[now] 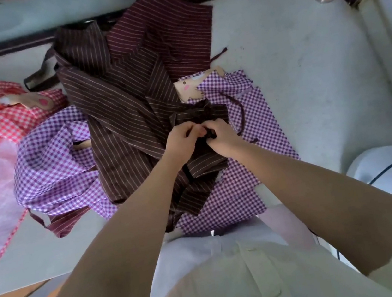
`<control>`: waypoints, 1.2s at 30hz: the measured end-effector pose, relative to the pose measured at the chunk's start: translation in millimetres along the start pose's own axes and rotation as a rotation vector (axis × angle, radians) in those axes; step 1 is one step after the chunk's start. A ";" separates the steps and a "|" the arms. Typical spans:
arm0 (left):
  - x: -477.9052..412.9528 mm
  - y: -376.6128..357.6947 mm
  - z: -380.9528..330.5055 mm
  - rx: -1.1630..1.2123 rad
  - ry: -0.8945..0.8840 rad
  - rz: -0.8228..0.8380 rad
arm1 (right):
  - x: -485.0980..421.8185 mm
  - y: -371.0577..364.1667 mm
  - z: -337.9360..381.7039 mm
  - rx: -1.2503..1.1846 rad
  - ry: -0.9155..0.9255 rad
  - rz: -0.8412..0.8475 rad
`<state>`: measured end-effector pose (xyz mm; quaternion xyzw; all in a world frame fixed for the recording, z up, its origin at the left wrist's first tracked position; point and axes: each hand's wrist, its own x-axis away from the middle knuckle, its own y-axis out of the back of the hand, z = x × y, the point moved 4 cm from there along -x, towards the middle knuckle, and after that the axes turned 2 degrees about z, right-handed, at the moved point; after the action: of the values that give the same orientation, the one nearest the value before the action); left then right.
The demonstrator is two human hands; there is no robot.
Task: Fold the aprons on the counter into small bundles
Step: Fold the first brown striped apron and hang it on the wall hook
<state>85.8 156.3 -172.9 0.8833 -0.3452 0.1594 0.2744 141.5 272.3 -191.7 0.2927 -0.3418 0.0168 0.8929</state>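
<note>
On the counter, the left hand and right hand both pinched the brown striped apron, bunched over purple checked aprons.

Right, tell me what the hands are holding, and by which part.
Left hand and right hand both pinch the brown striped apron at a bunched part between them; strap or fold, unclear.

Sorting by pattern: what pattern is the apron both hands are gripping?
Dark brown apron with thin pale stripes; head view.
</note>
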 end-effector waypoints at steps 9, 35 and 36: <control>-10.9 -11.1 5.9 -0.202 -0.087 -0.004 | 12.8 42.9 -25.2 0.159 -0.044 -0.007; -1.3 -4.3 17.9 -0.017 -0.090 -0.147 | 26.6 16.9 -5.3 -0.667 0.117 -0.174; -1.3 -4.8 18.3 0.000 -0.077 -0.171 | 28.2 16.5 -7.3 -0.690 0.109 -0.171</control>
<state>89.9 149.0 -190.0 0.9150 -0.2788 0.1014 0.2733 163.7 285.2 -170.1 0.0004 -0.2534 -0.1589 0.9542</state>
